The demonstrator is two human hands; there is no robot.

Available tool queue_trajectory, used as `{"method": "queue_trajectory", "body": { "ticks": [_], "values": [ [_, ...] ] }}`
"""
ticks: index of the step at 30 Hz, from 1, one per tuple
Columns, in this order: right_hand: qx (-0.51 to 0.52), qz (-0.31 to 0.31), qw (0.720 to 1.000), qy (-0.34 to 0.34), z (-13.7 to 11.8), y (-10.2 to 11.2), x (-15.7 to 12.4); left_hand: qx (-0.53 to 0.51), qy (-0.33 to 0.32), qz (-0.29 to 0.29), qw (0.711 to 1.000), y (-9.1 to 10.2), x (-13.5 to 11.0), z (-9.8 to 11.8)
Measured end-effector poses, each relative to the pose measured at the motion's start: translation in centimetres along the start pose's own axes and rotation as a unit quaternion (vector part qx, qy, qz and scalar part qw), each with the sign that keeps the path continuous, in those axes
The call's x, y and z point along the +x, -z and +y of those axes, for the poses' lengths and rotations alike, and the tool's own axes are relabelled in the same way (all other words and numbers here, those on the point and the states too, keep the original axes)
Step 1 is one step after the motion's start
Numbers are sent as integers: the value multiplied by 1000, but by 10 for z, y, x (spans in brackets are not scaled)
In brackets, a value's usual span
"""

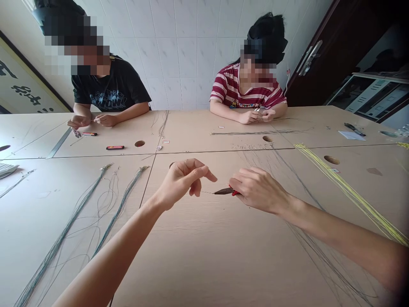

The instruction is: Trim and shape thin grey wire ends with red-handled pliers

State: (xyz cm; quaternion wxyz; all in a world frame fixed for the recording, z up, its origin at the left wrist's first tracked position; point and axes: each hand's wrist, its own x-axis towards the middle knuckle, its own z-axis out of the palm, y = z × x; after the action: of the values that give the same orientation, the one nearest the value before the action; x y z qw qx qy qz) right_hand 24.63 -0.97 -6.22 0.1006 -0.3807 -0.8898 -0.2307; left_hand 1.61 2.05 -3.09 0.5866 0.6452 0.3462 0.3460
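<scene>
My left hand (188, 177) is raised over the middle of the table, its lower fingers curled and the index finger reaching out to the right. A thin cord (207, 192) runs from these fingers to the tip of the small red-handled pliers (224, 191). My right hand (260, 189) is wrapped round the handles, with the dark pointed jaws facing left. The jaws meet the cord's end; whether they are closed on it is too small to tell. Most of the cord is hidden by my left hand.
Bundles of blue-grey cords (75, 213) lie at left, yellow cords (348, 189) at right, and loose grey cords (329, 260) under my right arm. Across the table sit two people, one in a black shirt (110, 87), one in a striped shirt (247, 85). A round hole (331, 160) pierces the tabletop.
</scene>
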Motion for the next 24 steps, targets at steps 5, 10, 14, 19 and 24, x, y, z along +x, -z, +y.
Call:
{"method": "queue_trajectory", "body": {
  "ticks": [5,10,14,19,24],
  "values": [
    [-4,-9,1000,-4,2,1,-1,88,8,4,996,3,-4,3],
    [-12,-21,1000,-9,1,2,1,279,-25,-22,960,1,-9,-11],
    [-23,-21,999,-8,1,2,1,410,-114,-48,904,-1,-12,-19],
    [-34,1,999,10,2,6,1,507,-205,-81,833,-4,-17,-22],
    [-24,7,999,36,4,13,1,566,-275,-74,773,-7,-20,-25]
  ]
}}
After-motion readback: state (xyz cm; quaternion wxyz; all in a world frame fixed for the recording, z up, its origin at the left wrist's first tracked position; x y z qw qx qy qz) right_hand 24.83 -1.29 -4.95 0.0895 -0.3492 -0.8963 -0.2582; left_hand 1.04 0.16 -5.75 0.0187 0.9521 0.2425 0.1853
